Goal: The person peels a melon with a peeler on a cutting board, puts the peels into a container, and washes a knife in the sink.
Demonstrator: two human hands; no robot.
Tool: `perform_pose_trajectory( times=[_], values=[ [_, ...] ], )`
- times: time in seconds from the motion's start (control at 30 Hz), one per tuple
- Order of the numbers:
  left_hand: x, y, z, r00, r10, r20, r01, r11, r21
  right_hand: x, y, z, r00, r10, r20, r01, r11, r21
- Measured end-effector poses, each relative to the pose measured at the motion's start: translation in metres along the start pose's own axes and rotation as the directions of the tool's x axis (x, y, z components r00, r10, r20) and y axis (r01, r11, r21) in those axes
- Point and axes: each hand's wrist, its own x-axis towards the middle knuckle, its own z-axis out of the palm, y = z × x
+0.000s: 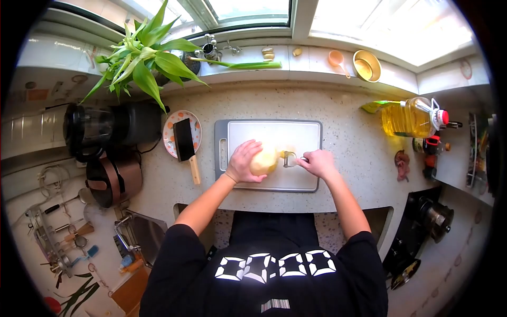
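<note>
On the white cutting board (245,129) with a grey rim lies a large, round, pale yellow fruit or vegetable (265,162), whose exact kind I cannot make out. My left hand (244,161) curves around its left side, thumb at the bottom, fingers over the top. Just to the right, my right hand (318,162) grips the handle of a peeler (288,158), its metal head near the right side of the round thing. A small yellow bit shows at the peeler's head; whether the blade touches the surface I cannot tell.
Left of the board, a cleaver (185,141) rests across a patterned plate (169,134). A blender (92,129) stands farther left. An oil jug (409,119) and a reddish piece of meat (402,165) are at right. A plant (148,58) and a golden bowl (366,66) line the sill.
</note>
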Motion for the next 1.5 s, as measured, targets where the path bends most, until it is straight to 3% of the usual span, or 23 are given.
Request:
perform_pose_trajectory(
  times=[0.17,0.23,0.33,0.37,0.47,0.57,0.67,0.8,0.87,0.97,1.07,1.17,1.5],
  values=[
    [0.021,-0.010,-0.004,0.990,-0.026,0.137,0.039,0.995,-0.092,-0.012,-0.017,-0.006,0.996,0.013,-0.090,-0.015,1.000,-0.014],
    [0.033,-0.020,-0.009,0.973,-0.030,0.229,0.076,0.978,-0.194,-0.015,-0.020,-0.008,0.994,0.106,-0.011,-0.107,0.992,-0.063],
    [0.054,-0.032,-0.018,0.933,0.072,0.353,-0.013,0.986,-0.165,-0.018,-0.026,-0.006,0.971,0.236,0.025,-0.232,0.967,-0.103],
    [0.055,-0.032,-0.023,0.913,0.006,0.407,0.022,0.998,-0.064,-0.020,-0.028,-0.005,0.961,0.275,0.024,-0.271,0.956,-0.109],
    [0.058,-0.014,-0.034,0.891,-0.123,0.438,0.191,0.975,-0.114,-0.025,-0.032,-0.004,0.942,0.336,0.018,-0.335,0.941,-0.059],
    [0.038,-0.006,-0.025,0.919,-0.096,0.383,0.057,0.992,0.111,-0.029,-0.027,0.006,0.949,0.315,0.004,-0.315,0.946,0.080],
    [0.023,0.013,-0.024,0.983,-0.060,0.175,0.034,0.989,0.146,-0.033,-0.020,0.014,0.966,0.256,0.013,-0.253,0.943,0.217],
    [0.005,0.011,-0.011,0.987,-0.013,0.158,-0.013,0.987,0.160,-0.040,-0.020,0.020,0.964,0.265,-0.026,-0.242,0.910,0.336],
    [0.009,0.009,-0.009,0.989,-0.056,0.135,0.036,0.988,0.148,-0.042,-0.019,0.021,0.956,0.292,-0.006,-0.269,0.887,0.377],
    [0.024,-0.008,-0.003,0.996,-0.060,0.070,0.049,0.989,0.139,-0.042,-0.016,0.031,0.965,0.258,-0.040,-0.179,0.765,0.618],
    [0.045,-0.010,-0.007,0.974,-0.200,0.110,0.203,0.979,-0.013,-0.013,-0.022,0.071,0.949,0.260,-0.177,0.070,0.375,0.924],
    [0.063,-0.017,-0.006,0.967,-0.225,0.116,0.229,0.973,-0.026,0.003,-0.056,0.055,0.981,0.192,0.026,-0.025,-0.006,1.000],
    [0.077,-0.023,-0.007,0.873,-0.323,0.367,0.322,0.944,0.066,-0.007,-0.106,0.065,0.971,0.127,0.203,-0.145,-0.366,0.919]
  ],
)
